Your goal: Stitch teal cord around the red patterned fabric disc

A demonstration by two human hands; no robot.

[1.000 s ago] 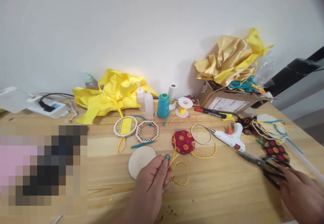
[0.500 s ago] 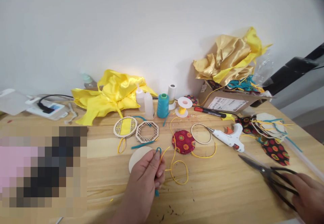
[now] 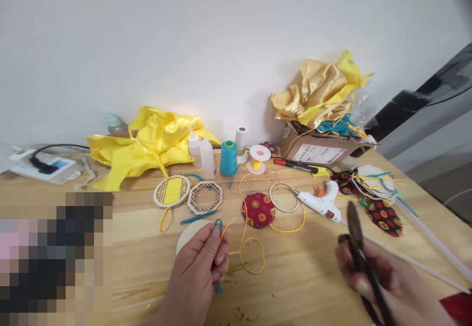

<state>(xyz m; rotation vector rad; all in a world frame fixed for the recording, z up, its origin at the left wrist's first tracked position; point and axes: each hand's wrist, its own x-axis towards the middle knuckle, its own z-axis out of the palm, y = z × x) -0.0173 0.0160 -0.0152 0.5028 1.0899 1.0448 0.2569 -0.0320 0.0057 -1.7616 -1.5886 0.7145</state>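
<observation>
My left hand (image 3: 202,262) pinches a looped piece of teal cord (image 3: 218,223), its loop poking up above the thumb and an end hanging below the fist. A yellow cord (image 3: 241,247) runs by the same fingers; whether they grip it too is unclear. Partly behind this hand lies a cream round disc (image 3: 190,235). On the right, my right hand (image 3: 383,281) is closed round dark scissors (image 3: 363,262), raised off the table with the blades pointing up and away. Just beyond the left hand are an octagonal wooden frame (image 3: 205,198) and a red patterned fabric disc (image 3: 258,210).
A white glue gun (image 3: 320,200) lies beside a wooden ring (image 3: 283,197). Behind stand a teal thread cone (image 3: 228,159), a yellow cord spool (image 3: 258,160) and squeeze bottles (image 3: 208,159). Yellow satin (image 3: 147,144) is heaped at left; a cardboard box (image 3: 320,150) of fabric sits at right.
My right hand has lifted the scissors off the table and brought them leftward, turning the blades upward. My left hand keeps its pinch on the teal cord. The view has shifted slightly.
</observation>
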